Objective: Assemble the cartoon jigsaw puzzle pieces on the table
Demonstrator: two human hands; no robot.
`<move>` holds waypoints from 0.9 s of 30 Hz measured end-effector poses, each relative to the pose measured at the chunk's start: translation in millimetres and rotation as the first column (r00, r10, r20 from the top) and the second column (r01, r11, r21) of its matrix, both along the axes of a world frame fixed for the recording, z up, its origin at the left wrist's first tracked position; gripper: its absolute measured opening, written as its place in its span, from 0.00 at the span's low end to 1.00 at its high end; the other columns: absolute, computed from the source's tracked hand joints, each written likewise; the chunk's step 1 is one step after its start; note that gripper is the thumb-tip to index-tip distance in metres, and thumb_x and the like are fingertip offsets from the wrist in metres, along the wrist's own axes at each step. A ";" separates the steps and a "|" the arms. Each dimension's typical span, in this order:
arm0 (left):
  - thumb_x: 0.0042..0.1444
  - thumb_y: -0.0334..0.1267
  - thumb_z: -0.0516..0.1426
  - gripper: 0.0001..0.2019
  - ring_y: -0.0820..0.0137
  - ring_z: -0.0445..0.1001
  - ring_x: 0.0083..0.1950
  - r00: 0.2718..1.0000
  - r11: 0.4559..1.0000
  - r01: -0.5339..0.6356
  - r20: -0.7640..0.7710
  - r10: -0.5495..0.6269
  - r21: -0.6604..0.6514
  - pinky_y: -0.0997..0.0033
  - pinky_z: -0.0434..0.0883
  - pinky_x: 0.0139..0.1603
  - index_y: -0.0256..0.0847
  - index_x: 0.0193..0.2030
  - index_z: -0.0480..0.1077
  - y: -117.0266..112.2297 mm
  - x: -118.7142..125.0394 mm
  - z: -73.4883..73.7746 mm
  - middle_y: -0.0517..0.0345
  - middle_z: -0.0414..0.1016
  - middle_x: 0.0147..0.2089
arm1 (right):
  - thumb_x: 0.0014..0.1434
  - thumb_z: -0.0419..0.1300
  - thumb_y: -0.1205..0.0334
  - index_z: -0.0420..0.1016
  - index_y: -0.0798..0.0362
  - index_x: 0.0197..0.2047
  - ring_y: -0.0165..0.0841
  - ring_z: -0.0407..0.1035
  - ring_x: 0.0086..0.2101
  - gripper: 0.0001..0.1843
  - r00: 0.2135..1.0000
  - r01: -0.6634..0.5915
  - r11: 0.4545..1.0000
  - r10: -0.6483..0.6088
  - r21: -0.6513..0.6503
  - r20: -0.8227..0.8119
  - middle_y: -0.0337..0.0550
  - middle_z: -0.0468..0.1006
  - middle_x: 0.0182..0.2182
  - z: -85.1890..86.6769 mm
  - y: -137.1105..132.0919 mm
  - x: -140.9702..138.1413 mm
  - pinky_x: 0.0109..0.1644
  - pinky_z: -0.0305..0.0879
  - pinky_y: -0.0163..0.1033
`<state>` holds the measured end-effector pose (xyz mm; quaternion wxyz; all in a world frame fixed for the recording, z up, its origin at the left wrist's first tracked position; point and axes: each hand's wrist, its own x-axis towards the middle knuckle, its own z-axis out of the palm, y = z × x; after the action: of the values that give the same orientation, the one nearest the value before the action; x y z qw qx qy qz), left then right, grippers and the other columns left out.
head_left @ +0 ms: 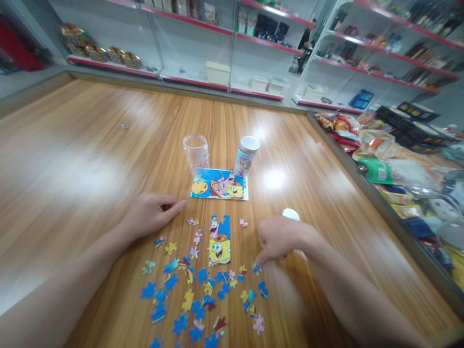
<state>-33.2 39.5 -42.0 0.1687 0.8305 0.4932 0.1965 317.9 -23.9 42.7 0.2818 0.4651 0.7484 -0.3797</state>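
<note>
A partly joined jigsaw puzzle (219, 244) lies in front of me, showing a yellow cartoon sponge and a pink figure. Loose puzzle pieces (180, 323), mostly blue, are scattered nearer to me and at its left. To the left, my left hand (154, 215) rests on the table, fingers curled in, thumb stretched out, nothing visible in it. My right hand (277, 238) is closed, right of the joined part, with its fingertips on a small puzzle piece (257, 268). Beyond both hands lies the picture card (219, 184); a single pink piece (243, 223) sits near my right hand.
Behind the card stand a clear plastic jar (195, 151) and a printed can (247, 155) with a white lid. A white round lid (291, 214) is partly behind my right hand. Packaged goods (377, 171) lie along the table's right side. Shelves (192, 19) line the back.
</note>
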 end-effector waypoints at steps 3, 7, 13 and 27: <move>0.63 0.50 0.54 0.25 0.78 0.55 0.22 1.000 1.000 -0.005 0.003 0.005 -0.008 0.74 0.52 0.26 0.37 0.19 0.58 0.1 0.3 0.3 0.64 0.52 0.20 | 0.53 0.64 0.47 0.73 0.55 0.15 0.28 0.63 0.17 0.23 0.999 0.051 0.998 -0.051 -0.029 -0.017 0.41 0.71 0.14 2.8 -0.1 0.6 0.25 0.57 0.36; 0.63 0.49 0.54 0.25 0.78 0.54 0.22 1.000 1.000 0.004 0.007 -0.004 0.006 0.73 0.52 0.27 0.37 0.19 0.57 0.6 1.6 -1.1 0.64 0.51 0.20 | 0.54 0.61 0.54 0.74 0.55 0.17 0.30 0.67 0.18 0.19 0.994 0.104 0.992 -0.107 -0.075 -0.032 0.42 0.73 0.15 3.0 1.2 1.5 0.26 0.60 0.35; 0.64 0.49 0.54 0.25 0.78 0.54 0.22 1.000 1.000 0.009 -0.012 -0.009 0.013 0.74 0.51 0.27 0.37 0.20 0.57 2.1 0.9 -4.0 0.64 0.51 0.20 | 0.58 0.58 0.54 0.79 0.56 0.25 0.30 0.74 0.25 0.17 0.985 0.142 0.965 -0.161 -0.222 -0.067 0.42 0.78 0.19 -5.8 13.2 7.3 0.33 0.68 0.33; 0.64 0.50 0.53 0.25 0.78 0.53 0.22 1.000 1.000 -0.003 -0.024 0.004 0.028 0.74 0.51 0.27 0.37 0.20 0.56 1.4 2.5 -2.4 0.65 0.50 0.20 | 0.63 0.55 0.54 0.79 0.59 0.29 0.26 0.67 0.19 0.19 0.976 0.097 0.930 -0.159 -0.355 -0.147 0.42 0.77 0.18 -12.2 23.8 18.9 0.26 0.66 0.31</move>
<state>-30.7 40.9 -44.3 0.1508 0.8342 0.4939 0.1934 336.8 -0.1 30.6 0.2675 0.4214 0.6595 -0.5620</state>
